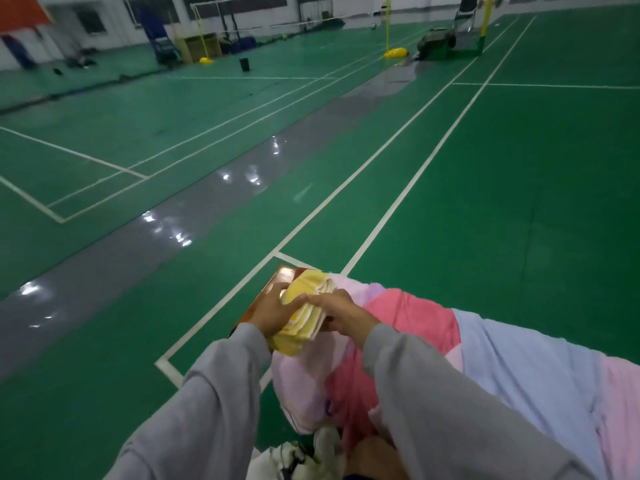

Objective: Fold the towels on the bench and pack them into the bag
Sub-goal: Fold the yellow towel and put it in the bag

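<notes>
Across the lower middle of the head view, a brown bench (280, 276) showed only its upper-left corner and a sliver of its left edge. The rest was covered by spread cloth: a pale pink towel (298, 389) nearest the bottom, a deep pink towel (412, 320) beside it and a blue towel (519, 362) reaching toward the right edge of the frame. Left of and above the bench lay open green floor (519, 202), crossed by white lines (408, 188) and by a shiny grey strip (207, 202) running from lower left to upper right. Yellow net posts (387, 26) stood far off along the top of the frame.

Just inside the bare corner, a folded yellow towel (300, 318) sat on the bench, its lower end overlapping the pale pink towel. The left hand (273, 311) gripped it from the left, fingers curled over its edge and thumb on top. The right hand (341, 311) held the stacked right edge, one finger stretched across the top to meet the left thumb, thumb tucked under the layers. Both grey sleeves (214, 393) rose from the bottom of the frame. At the bottom edge a white object (301, 455) was too cut off to identify.
</notes>
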`<action>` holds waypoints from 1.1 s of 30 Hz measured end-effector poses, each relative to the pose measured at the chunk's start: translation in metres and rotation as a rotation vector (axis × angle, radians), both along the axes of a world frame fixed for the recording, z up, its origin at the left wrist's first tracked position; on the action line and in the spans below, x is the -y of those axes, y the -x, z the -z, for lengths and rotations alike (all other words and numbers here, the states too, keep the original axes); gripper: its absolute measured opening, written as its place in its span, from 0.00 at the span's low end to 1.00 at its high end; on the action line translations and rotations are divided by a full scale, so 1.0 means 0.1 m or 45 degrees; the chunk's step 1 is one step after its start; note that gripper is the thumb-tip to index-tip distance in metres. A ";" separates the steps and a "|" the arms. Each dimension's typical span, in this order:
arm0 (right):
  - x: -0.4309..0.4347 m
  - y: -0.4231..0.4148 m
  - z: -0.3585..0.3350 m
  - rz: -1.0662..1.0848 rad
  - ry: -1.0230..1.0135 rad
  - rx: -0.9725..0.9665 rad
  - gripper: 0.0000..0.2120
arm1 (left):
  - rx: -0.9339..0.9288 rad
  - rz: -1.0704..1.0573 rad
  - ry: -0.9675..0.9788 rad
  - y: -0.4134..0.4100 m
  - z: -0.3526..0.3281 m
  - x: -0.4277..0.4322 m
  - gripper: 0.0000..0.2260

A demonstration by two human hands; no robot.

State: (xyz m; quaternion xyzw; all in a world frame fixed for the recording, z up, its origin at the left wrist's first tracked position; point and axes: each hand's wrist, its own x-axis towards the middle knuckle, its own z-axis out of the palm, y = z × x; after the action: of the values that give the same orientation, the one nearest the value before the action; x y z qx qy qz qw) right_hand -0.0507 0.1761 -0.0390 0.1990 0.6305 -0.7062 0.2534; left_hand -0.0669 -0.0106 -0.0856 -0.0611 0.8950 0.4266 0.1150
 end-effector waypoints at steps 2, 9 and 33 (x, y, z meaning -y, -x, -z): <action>0.25 0.10 0.04 -0.017 -0.017 0.002 0.19 | -0.028 -0.026 0.120 -0.16 -0.33 0.06 0.34; 0.71 0.23 0.29 -0.277 -0.410 -0.171 0.24 | -0.091 0.109 0.445 0.00 -0.14 0.29 0.35; 0.39 0.01 0.21 -0.910 -1.475 -0.765 0.09 | 0.049 0.046 0.951 -0.04 0.31 0.13 0.32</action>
State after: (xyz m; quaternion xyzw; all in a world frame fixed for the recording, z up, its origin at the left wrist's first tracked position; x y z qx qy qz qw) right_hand -0.0516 0.1370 -0.0599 -0.1180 0.9703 -0.1592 0.1389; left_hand -0.0633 -0.0240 -0.1168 -0.0911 0.9876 0.0673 0.1091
